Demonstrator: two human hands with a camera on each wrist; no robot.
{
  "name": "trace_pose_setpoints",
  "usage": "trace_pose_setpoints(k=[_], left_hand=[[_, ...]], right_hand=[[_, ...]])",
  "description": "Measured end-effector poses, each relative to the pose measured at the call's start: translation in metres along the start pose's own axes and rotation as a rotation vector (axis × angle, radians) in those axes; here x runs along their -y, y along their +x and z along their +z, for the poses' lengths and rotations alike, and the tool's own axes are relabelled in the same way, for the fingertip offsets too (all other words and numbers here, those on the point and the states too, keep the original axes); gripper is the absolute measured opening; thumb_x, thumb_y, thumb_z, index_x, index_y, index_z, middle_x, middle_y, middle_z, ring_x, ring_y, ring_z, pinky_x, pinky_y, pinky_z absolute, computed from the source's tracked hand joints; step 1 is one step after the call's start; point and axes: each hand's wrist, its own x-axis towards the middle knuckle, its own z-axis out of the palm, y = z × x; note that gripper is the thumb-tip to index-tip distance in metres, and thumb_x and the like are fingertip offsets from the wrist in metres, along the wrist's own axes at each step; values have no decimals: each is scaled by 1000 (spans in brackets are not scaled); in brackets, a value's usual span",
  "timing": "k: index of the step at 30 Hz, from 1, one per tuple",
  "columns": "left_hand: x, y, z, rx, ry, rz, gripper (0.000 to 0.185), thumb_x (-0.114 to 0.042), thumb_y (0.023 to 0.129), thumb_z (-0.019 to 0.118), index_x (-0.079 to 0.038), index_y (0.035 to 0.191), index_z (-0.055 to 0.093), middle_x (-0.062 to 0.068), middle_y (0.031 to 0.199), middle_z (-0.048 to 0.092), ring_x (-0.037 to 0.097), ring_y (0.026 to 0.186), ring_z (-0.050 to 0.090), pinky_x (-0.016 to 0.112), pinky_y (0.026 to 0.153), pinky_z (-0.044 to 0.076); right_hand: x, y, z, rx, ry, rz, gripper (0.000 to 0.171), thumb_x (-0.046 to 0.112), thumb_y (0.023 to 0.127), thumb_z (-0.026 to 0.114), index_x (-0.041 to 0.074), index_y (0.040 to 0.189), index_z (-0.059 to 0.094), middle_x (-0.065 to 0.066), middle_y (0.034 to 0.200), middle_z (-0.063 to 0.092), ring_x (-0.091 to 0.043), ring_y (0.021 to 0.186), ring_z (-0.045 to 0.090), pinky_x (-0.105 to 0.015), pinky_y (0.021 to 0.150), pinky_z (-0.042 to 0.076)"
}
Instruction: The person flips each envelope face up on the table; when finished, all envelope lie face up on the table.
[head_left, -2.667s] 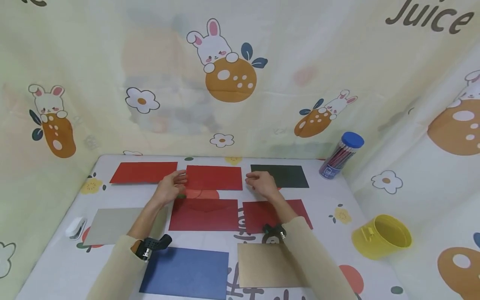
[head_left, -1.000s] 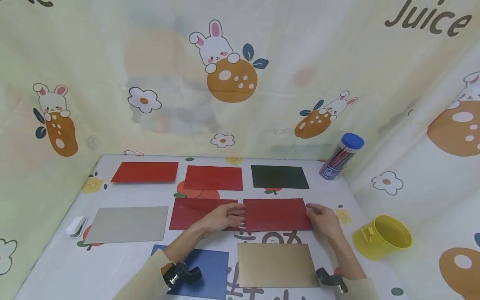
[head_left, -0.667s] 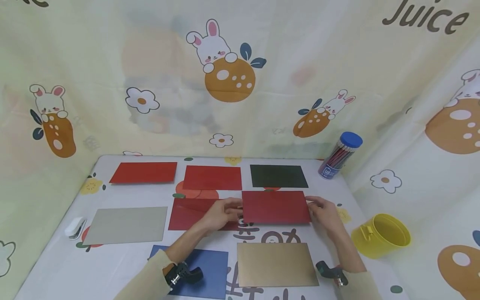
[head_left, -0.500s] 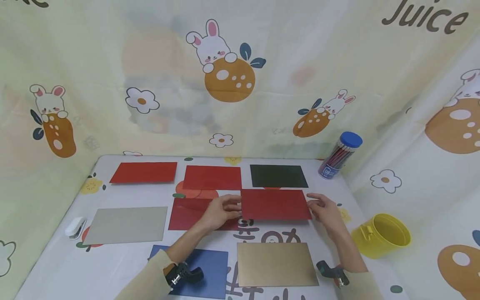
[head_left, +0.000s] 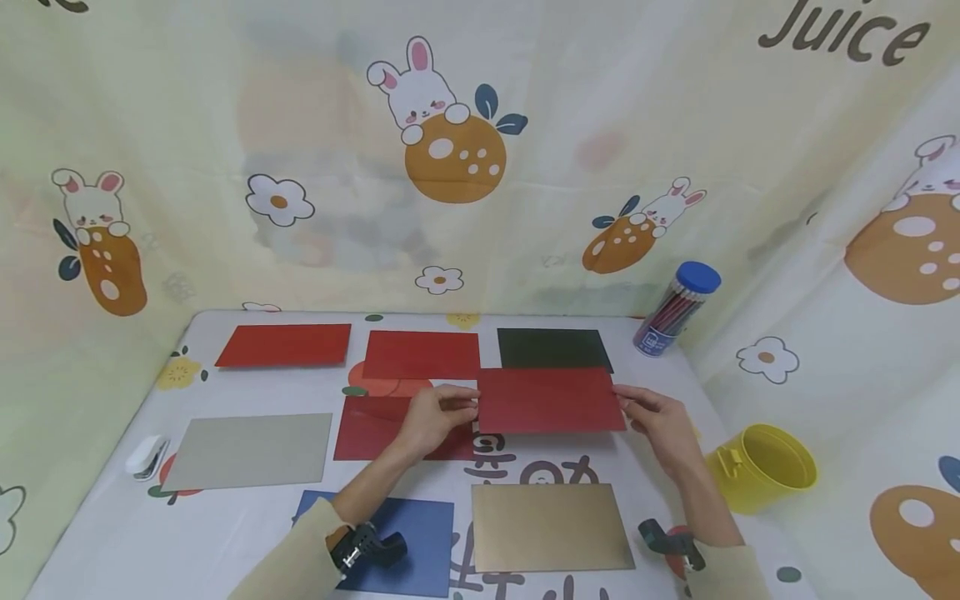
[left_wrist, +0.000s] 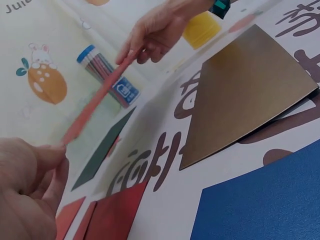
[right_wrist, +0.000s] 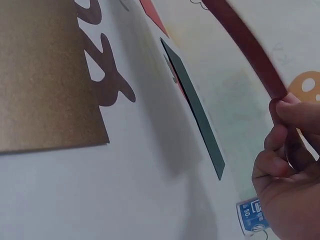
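Note:
A dark red envelope hangs above the table, held flat by both hands. My left hand pinches its left edge, my right hand pinches its right edge. The left wrist view shows the red envelope edge-on, stretched from my left hand to my right hand. In the right wrist view my right hand grips the red envelope by its end. Under it lie a dark green envelope and a gold envelope.
More envelopes lie on the table: two red ones at the back, a red one, a grey one and a blue one. A stapler sits left, a pencil tube and a yellow cup right.
Both hands came from the back row to the right red envelope, took its two side edges and lifted it off the table, a little toward the back.

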Motion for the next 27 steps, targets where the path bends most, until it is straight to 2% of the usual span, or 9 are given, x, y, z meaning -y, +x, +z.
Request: trace_pose_setpoints(k=[6,12,14,16,18,20,24,27], left_hand=[[1,0,3,-43,8,31,29,-15,89,78,-17,118,76,0,103,76,17,98,72,32,87,59],[1,1,5,-93,1,34,23,-21,90,77,-20,113,78,-3,101,76,16,97,70,29,83,59],[1,1,6,-106,-2,30,21,-23,90,77,-21,111,79,-3,101,76,16,96,69,27,80,59],[1,2,6,-115,-5,23,19,-23,91,77,-20,110,79,-2,100,77,18,95,69,28,79,59],[2,2,6,-122,8,15,19,-24,90,77,-20,109,79,-2,99,77,18,95,69,28,78,59],[3,3,7,-121,20,7,20,-25,90,77,-19,109,79,-2,98,77,18,95,69,28,78,59],[7,6,7,-112,55,13,19,-25,90,78,-18,107,79,-2,96,77,17,93,70,29,78,59],[13,9,8,-92,115,35,16,-22,90,78,-17,105,78,-3,92,76,14,87,70,28,78,59]], right_hand=[[4,-1,-2,3,-18,19,39,28,102,60,9,136,63,13,125,65,-6,109,60,-21,88,54],[5,-1,0,-16,-44,45,42,38,101,60,12,134,65,6,128,66,-28,120,56,-29,95,54],[5,-1,1,-28,-52,41,42,39,101,61,10,131,67,5,123,68,-31,118,55,-29,94,54],[5,-1,2,-40,-64,35,43,39,101,61,7,128,68,6,116,68,-27,112,56,-27,91,54],[7,-1,3,-59,-75,34,44,40,99,63,4,126,68,5,105,67,-22,102,57,-23,83,54],[9,-1,4,-77,-82,38,45,40,97,66,3,123,69,-2,98,66,-18,91,56,-21,73,52],[9,2,7,-88,-144,64,46,41,95,70,4,123,70,-15,99,66,-19,83,57,-23,63,49],[5,5,8,-74,-240,63,43,39,96,68,6,124,70,-16,105,68,-23,87,58,-26,66,49]])
